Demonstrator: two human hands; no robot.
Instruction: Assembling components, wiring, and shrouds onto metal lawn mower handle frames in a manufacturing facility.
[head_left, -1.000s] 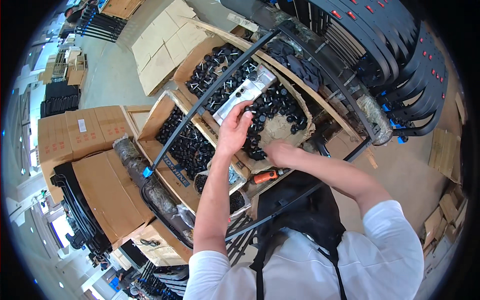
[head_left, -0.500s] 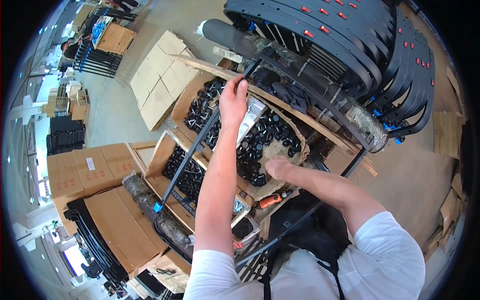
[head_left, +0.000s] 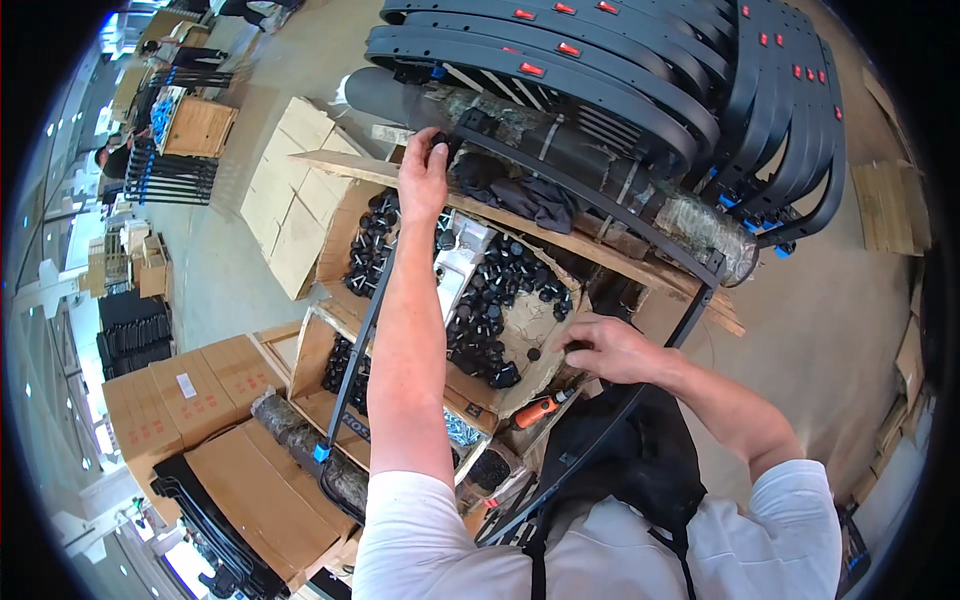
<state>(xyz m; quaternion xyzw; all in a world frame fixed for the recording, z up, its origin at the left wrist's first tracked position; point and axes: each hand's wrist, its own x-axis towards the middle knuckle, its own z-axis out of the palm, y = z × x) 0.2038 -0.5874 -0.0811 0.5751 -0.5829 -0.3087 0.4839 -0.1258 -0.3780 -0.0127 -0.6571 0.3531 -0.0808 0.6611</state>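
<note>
A black metal frame (head_left: 590,208) of square tube lies slanted across the work area, with a blue cap at its near left corner. My left hand (head_left: 422,185) is closed around its far left part; a small dark piece by the thumb cannot be made out clearly. My right hand (head_left: 618,350) is closed, pinching a small black knob (head_left: 576,347) just above the right rim of a cardboard box (head_left: 535,325). Inside that box are several black knobs (head_left: 488,292) with metal studs and a silvery-white tray-like piece (head_left: 462,250).
An orange-bodied power tool (head_left: 536,411) lies near my waist. Small bolts (head_left: 462,428) fill a little box beside it. Stacked black curved frames (head_left: 560,50) stand at the far right, and cartons (head_left: 190,400) at the left. A wooden board (head_left: 640,262) runs behind the boxes.
My right hand has come up out of the knob box, moving right, and now has a black knob. My left hand and the frame appear farther left in view.
</note>
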